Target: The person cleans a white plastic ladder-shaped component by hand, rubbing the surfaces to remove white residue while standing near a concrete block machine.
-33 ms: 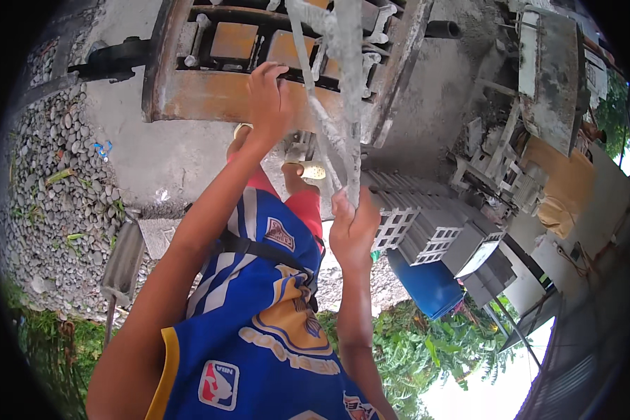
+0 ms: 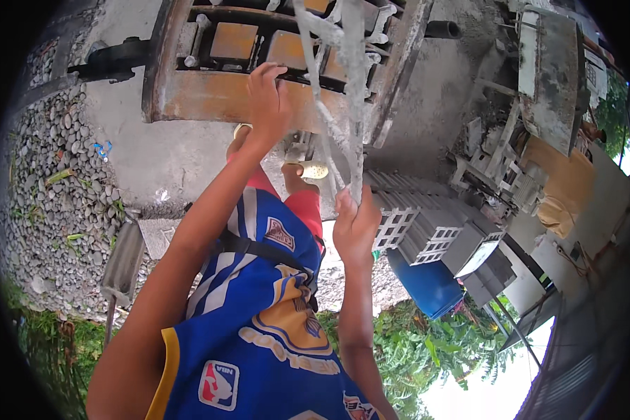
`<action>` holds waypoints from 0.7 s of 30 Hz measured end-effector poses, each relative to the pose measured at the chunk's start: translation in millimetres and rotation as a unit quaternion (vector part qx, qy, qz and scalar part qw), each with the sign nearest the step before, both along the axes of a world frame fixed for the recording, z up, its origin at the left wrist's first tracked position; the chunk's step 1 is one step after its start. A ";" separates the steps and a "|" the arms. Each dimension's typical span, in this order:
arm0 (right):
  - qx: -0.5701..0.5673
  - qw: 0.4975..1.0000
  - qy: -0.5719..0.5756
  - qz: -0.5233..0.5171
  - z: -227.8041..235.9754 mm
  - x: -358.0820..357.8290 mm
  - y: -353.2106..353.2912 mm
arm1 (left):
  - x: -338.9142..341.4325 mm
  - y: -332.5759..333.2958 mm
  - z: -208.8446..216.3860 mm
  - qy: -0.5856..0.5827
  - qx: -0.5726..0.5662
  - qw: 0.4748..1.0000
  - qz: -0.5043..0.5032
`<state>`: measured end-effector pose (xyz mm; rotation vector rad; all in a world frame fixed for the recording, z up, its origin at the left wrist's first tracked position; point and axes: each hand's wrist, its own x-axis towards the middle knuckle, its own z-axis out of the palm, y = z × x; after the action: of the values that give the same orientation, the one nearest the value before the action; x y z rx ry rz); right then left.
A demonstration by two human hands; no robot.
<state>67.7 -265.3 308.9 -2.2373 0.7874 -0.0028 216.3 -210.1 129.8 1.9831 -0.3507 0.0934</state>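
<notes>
Above the near plate of the rusty mould (image 2: 203, 94), grey-caked bars (image 2: 355, 98) ran from the top edge of the view down to the wearer's right hand (image 2: 355, 227). Two bars, one broad and one thin, drew together at that hand, with short rods linking them; upper end out of view. Right grip: wrapped round the low end, thumb along the front. Left hand (image 2: 269, 105): empty, fingers loosely bent, thumb apart, over the near plate; whether the fingertips touched metal, could not tell. Feet in yellow clogs (image 2: 315, 170) close to the mould, on the concrete floor (image 2: 161, 140). To the right, well apart from the mould, grey hollow blocks (image 2: 437, 227) and a blue drum (image 2: 427, 283). Judgement on handling: the bars looked rough and crusted, so a full wrap of the palm suited them better than fingertips. Steady, even effort seemed wiser than jerks, with the wrist in line with the forearm. The left fingers were best clear of the mould's gaps, where moving metal could pinch; toes likewise clear of its underside.
</notes>
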 end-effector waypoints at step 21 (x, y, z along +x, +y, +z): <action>0.084 0.978 0.051 -0.186 -33.1 -7.9 -60.4 | -1.4 -9.2 10.2 -0.005 0.053 0.999 -0.008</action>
<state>59.8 -325.7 275.8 -1.9160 1.2080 -0.0020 214.9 -219.3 140.0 2.0854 -0.3839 0.0761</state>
